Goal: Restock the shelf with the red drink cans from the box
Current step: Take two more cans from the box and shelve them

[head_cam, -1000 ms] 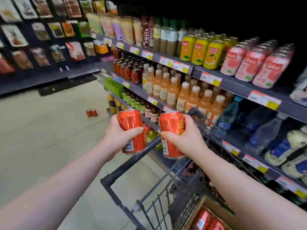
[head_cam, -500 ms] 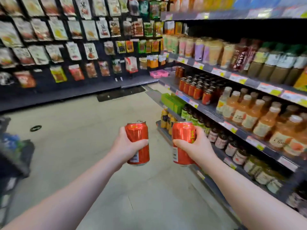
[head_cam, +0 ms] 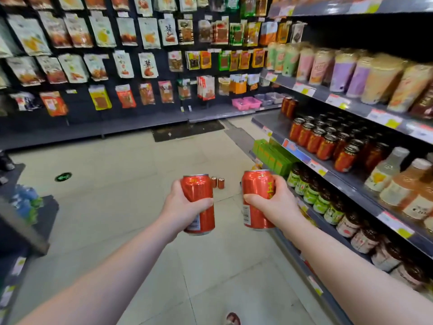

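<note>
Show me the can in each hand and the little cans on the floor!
Left can (head_cam: 198, 188), head view, red side above the thumb.
Right can (head_cam: 255, 184), head view, red side above the thumb.
Floor cans (head_cam: 221, 183), head view, right can's body.

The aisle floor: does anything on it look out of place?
Yes. Two red cans stand upright on the floor, in the open walkway beside the drinks shelf, not on any shelf. Nothing looks spilled.
</note>
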Tool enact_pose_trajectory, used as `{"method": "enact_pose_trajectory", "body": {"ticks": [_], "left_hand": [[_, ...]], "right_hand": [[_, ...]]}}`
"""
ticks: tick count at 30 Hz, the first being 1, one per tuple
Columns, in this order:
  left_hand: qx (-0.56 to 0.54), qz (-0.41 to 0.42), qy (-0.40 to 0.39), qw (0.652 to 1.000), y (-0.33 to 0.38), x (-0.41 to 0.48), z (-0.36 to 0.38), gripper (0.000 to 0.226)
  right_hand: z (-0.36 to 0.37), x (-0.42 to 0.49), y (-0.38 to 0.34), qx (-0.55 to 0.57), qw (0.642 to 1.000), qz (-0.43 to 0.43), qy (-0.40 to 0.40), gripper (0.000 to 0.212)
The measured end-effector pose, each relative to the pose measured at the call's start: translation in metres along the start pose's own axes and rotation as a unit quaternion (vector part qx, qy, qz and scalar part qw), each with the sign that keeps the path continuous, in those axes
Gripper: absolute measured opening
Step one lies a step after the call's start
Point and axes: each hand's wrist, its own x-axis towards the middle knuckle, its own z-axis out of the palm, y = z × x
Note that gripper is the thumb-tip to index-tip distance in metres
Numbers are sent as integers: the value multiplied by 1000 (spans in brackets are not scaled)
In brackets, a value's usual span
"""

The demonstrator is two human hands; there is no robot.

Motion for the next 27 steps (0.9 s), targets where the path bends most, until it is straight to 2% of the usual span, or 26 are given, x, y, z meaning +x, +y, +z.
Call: {"method": "enact_pose_trajectory", "body": {"ticks": [8, 16, 23, 27], "left_hand": [[9, -24, -2, 1000, 24, 159, 30, 72], [-16, -25, -29, 999, 39, 290, 54, 74], [-10, -1, -110, 994, 55, 432, 86, 74], [-15, 5, -183, 983, 65, 526, 99, 76]], "right_hand": [[18, 180, -8, 21, 999, 21, -13, 63], [39, 303, -11, 20, 999, 40, -20, 64], [61, 415, -3, 8, 994, 91, 54, 77], [77, 485, -5, 16, 986, 115, 117, 83]]}}
